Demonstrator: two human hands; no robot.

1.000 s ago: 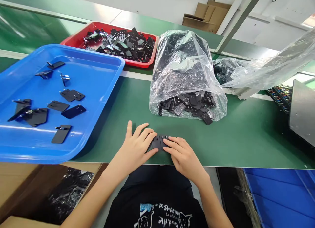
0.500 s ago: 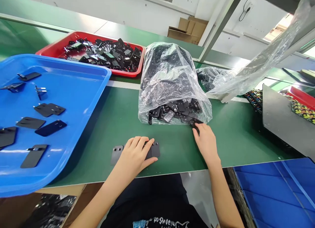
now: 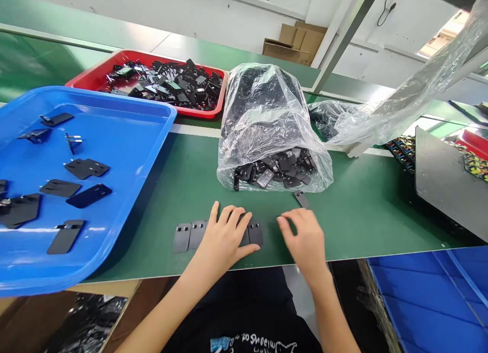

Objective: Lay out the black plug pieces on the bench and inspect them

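Several flat black plates with small posts stand in a row on the green table, among them a grey-black plate [image 3: 182, 238] at the left end and a plate [image 3: 255, 234] at the right end. My left hand [image 3: 224, 236] lies over the middle of this row with its fingers spread, hiding some plates. To the right of the row, my right hand [image 3: 305, 238] hovers with thumb and fingers curled together and no part visible in them. A single loose plate [image 3: 301, 199] lies just beyond it, before the mouth of a clear plastic bag [image 3: 267, 124] full of similar plates.
A blue tray [image 3: 152, 134] on the left carries several scattered plates with clips. Behind it, a red tray [image 3: 87, 74] is heaped with black parts. At right, a dark board [image 3: 450, 185] stands by colourful parts. Hanging plastic film [image 3: 412, 98] droops at upper right.
My right hand has drawn back from the bag's mouth toward the row. A loose plate now lies before the bag, and the row shows another plate at its right end.
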